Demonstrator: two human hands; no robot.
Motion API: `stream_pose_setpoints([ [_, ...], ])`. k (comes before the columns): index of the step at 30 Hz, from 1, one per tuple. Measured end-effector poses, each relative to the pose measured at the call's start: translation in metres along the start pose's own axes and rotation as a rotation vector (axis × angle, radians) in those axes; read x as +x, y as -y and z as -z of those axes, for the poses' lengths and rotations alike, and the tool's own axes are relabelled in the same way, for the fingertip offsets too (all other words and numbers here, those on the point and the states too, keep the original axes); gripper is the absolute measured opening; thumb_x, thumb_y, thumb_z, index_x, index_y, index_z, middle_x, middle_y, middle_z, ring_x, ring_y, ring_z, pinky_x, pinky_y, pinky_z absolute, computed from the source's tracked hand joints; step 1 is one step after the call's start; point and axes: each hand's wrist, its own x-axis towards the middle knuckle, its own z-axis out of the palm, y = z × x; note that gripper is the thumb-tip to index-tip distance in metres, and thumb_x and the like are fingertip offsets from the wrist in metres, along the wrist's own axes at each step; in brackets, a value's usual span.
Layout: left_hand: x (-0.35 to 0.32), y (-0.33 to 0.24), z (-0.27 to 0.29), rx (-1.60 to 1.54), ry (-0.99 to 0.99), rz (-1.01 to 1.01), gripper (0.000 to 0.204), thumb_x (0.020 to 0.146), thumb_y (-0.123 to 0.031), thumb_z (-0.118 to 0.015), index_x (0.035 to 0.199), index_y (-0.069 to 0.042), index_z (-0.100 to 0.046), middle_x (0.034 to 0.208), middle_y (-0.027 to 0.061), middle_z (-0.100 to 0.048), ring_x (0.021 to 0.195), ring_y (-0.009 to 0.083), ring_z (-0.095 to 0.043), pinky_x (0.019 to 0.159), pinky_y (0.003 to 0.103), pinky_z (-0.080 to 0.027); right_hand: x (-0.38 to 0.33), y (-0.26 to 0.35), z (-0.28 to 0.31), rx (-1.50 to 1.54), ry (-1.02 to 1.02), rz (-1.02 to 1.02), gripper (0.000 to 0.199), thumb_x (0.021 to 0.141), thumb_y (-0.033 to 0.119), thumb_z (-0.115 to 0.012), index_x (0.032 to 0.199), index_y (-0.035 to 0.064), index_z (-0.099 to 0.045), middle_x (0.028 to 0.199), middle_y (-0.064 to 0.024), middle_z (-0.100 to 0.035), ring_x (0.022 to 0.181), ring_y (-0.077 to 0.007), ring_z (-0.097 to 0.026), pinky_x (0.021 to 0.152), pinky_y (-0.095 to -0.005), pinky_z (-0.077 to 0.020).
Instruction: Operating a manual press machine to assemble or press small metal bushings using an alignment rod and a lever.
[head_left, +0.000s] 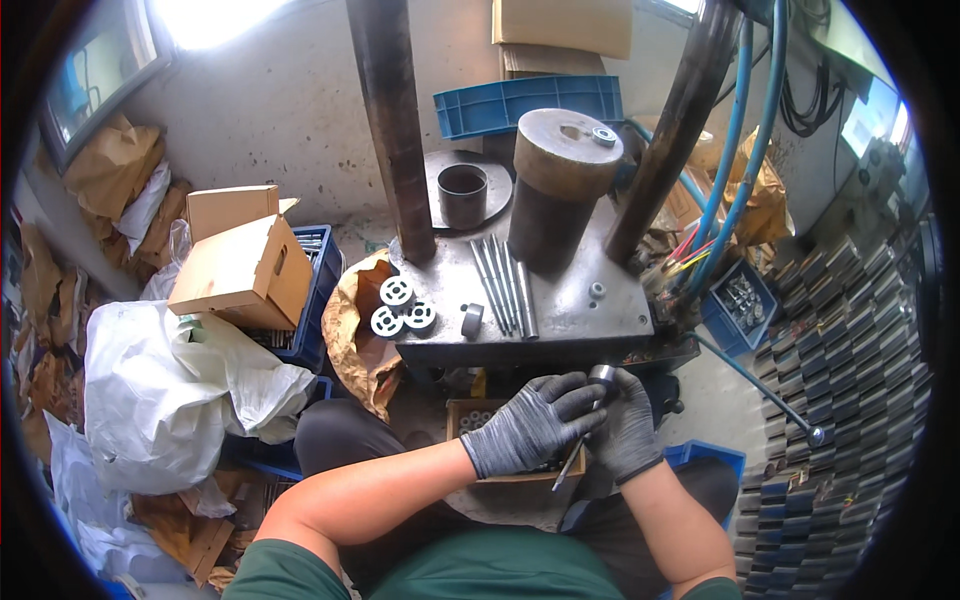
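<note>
Both my hands wear grey work gloves and meet in front of the press table's near edge. My left hand (532,424) is closed, its fingers round a thin metal rod (570,466) that slants down toward my lap. My right hand (628,430) is closed round a short dark steel collar (602,374) at the rod's upper end. The gloves hide where the two parts meet. On the steel table (440,300) ahead lie several metal rods (500,285), a small dark bushing (472,319) and three round slotted discs (397,291).
Two press columns (392,130) flank a thick steel cylinder (568,150) with a small ring on top. A paper bag (355,335) leans at the table's left. Below my hands sits a cardboard box (462,415) of parts. A blue-hosed lever rod (765,390) juts out right, beside stacked metal bars (850,400).
</note>
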Motion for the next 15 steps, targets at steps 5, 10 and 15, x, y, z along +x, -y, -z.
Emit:
stream_pose_setpoints([
  [5,-0.002,0.004,-0.002,0.05,0.105,0.044,0.049,0.08,-0.033,-0.076,0.126,-0.016,-0.069,0.145,0.0163,-0.055,0.139,0.0424,-0.05,0.111,0.054,-0.047,0.001,-0.009,-0.002,0.085,-0.053,-0.059,0.037,0.099,0.043,-0.062,0.113,0.0095,-0.065,0.106,-0.0078,-0.068,0.1,-0.024,-0.068,0.09,-0.0417,-0.0583],
  [10,0.0,0.015,-0.005,-0.18,0.041,0.052,0.045,0.083,-0.019,-0.077,0.126,-0.016,-0.067,0.146,0.0198,-0.053,0.139,0.048,-0.048,0.114,0.057,-0.044,0.009,-0.017,0.008,-0.034,-0.109,-0.036,0.037,0.1,0.047,-0.061,0.111,0.0121,-0.067,0.105,-0.0056,-0.069,0.101,-0.0228,-0.068,0.09,-0.042,-0.0584],
  [15,-0.009,0.009,-0.016,-0.496,-0.039,0.227,0.039,0.091,-0.016,-0.074,0.127,-0.007,-0.063,0.139,0.0206,-0.056,0.129,0.041,-0.056,0.111,0.05,-0.047,0.013,-0.029,0.035,-0.212,-0.051,-0.188,0.051,0.101,0.063,-0.056,0.116,0.0158,-0.068,0.107,-0.0052,-0.07,0.1,-0.0219,-0.068,0.092,-0.0417,-0.0579],
])
